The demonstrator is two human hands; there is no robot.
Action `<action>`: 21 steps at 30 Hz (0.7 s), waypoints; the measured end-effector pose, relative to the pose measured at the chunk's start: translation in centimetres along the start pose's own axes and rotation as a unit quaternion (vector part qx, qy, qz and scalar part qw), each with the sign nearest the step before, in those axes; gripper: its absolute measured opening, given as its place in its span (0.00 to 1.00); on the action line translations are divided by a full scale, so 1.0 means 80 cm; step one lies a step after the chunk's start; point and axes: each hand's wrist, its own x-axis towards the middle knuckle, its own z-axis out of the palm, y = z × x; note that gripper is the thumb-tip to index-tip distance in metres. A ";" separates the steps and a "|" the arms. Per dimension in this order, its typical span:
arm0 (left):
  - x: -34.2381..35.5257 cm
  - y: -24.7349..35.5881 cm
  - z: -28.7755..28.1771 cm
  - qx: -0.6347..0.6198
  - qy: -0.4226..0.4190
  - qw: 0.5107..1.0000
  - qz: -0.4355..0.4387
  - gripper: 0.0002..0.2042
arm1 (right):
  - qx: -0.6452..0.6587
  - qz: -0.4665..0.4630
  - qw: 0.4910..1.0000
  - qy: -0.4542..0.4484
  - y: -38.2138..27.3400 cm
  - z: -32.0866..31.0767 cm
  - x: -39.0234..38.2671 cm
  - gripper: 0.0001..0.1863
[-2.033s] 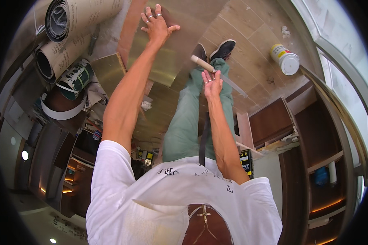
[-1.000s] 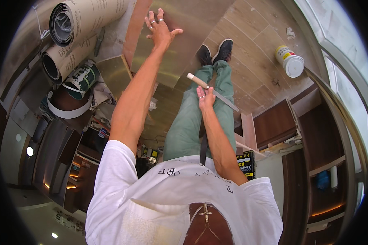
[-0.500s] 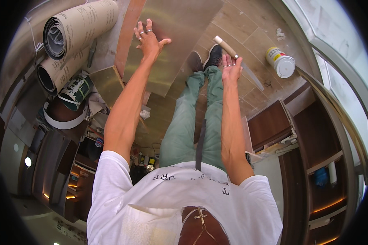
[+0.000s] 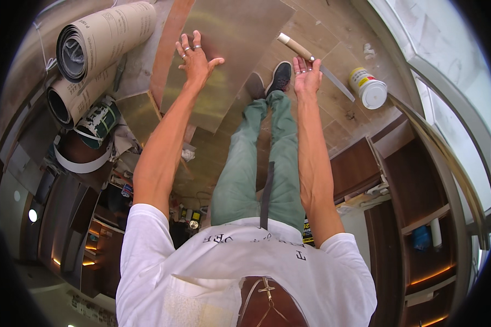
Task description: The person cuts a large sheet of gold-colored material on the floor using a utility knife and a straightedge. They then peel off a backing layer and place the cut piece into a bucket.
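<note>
My left hand (image 4: 195, 64) has its fingers spread over a large, dull metallic sheet (image 4: 240, 32); I cannot tell if the palm touches it. A tool with a round wooden handle (image 4: 297, 46) and a long, pale, narrow blade (image 4: 338, 84) is held at the fingertips of my right hand (image 4: 308, 79), palm turned up. The handle points to the far left and the blade to the near right. Part of the tool between handle and blade is hidden by my thumb and fingers.
Two large brown-backed rolls (image 4: 106, 35) lie at the left, near a green-and-white can (image 4: 98, 122). A white bucket (image 4: 372, 92) stands on the wood-look tile floor (image 4: 322, 41) at the right. Dark shelving (image 4: 420, 180) lines the right side. My shoes (image 4: 280, 77) are beside the sheet.
My right hand has moved farther out with the tool, up in the picture. My left hand has shifted slightly left, fingers still spread. The view has tilted slightly.
</note>
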 end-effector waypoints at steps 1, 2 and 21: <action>-0.001 0.000 -0.001 0.000 -0.002 1.000 -0.001 0.55 | -0.007 -0.010 1.000 0.001 -0.003 -0.005 0.011 0.18; 0.001 0.000 -0.002 0.000 -0.004 1.000 -0.003 0.55 | 0.020 0.000 1.000 0.006 -0.010 -0.014 0.024 0.19; 0.000 0.003 -0.005 0.007 0.002 1.000 0.011 0.56 | -0.043 -0.001 0.997 -0.056 -0.046 0.044 0.105 0.15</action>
